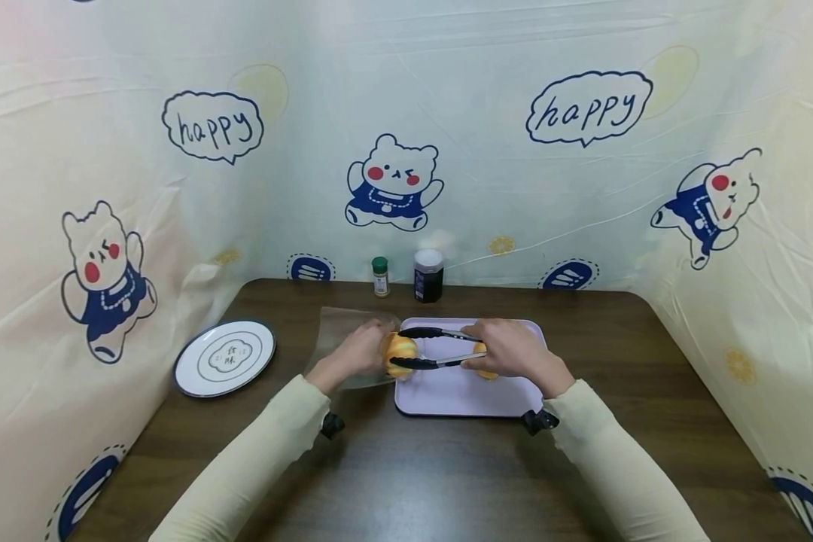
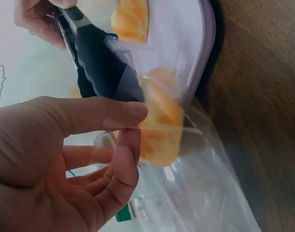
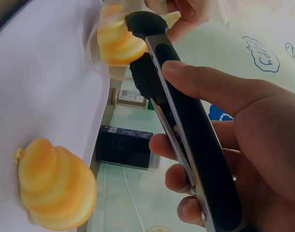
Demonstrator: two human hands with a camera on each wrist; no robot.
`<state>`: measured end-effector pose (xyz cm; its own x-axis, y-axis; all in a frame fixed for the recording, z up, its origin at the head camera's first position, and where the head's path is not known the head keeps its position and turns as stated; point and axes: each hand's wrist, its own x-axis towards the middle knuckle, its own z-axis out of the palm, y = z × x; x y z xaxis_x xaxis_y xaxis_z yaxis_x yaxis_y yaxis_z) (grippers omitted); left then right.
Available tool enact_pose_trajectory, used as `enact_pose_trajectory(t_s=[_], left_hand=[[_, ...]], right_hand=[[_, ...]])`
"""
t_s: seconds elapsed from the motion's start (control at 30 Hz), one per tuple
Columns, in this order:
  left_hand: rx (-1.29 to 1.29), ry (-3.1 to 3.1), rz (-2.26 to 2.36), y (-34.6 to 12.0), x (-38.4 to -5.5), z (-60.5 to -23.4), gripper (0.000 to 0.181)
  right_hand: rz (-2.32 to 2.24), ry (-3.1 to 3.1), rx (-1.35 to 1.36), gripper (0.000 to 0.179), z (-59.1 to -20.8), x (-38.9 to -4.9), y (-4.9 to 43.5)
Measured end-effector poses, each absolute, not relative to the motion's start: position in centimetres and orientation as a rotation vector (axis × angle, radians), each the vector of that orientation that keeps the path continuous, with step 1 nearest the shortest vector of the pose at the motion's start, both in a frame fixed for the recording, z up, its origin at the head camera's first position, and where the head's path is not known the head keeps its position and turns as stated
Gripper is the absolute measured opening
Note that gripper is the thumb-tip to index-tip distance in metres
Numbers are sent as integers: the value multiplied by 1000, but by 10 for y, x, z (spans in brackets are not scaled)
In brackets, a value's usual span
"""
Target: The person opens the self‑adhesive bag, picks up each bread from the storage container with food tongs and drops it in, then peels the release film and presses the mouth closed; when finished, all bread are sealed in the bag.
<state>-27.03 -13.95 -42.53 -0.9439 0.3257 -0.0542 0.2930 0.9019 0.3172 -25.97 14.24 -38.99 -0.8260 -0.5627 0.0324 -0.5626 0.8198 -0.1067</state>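
My left hand (image 1: 362, 348) pinches the edge of a clear plastic bag (image 2: 200, 188) between thumb and forefinger. My right hand (image 1: 510, 348) grips black-and-silver food tongs (image 3: 186, 111), with thumb on one arm and fingers curled on the other. Between the tongs' black tips is a golden bread roll (image 1: 401, 355), at the bag's mouth and seen partly through the plastic in the left wrist view. A second ridged bread roll (image 3: 58, 186) lies on the pale lilac tray (image 1: 457, 404), partly hidden behind the right hand in the head view.
A white plate (image 1: 196, 369) with a dark rim lies on the left of the brown table (image 1: 406, 482). At the back stand a green-capped spice bottle (image 1: 380, 278) and a dark jar (image 1: 428, 280) with a white lid. A printed cloth (image 1: 488, 188) hangs around the table.
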Motion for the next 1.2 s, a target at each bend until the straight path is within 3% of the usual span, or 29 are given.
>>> enact_pose_trajectory(t_s=[0.43,0.7,1.2], left_hand=[[424,2924,474,-138,-271,-426,76],[415,2908,471,-139,-272,-427,90],[452,2876,604,-140,-271,-426,95]], right_hand=[[-247,2937,-872,66,-399,-259,150],[-239,2970,-913,60,-399,-256,149],[-234,3008,-935,59,-397,-260,146]])
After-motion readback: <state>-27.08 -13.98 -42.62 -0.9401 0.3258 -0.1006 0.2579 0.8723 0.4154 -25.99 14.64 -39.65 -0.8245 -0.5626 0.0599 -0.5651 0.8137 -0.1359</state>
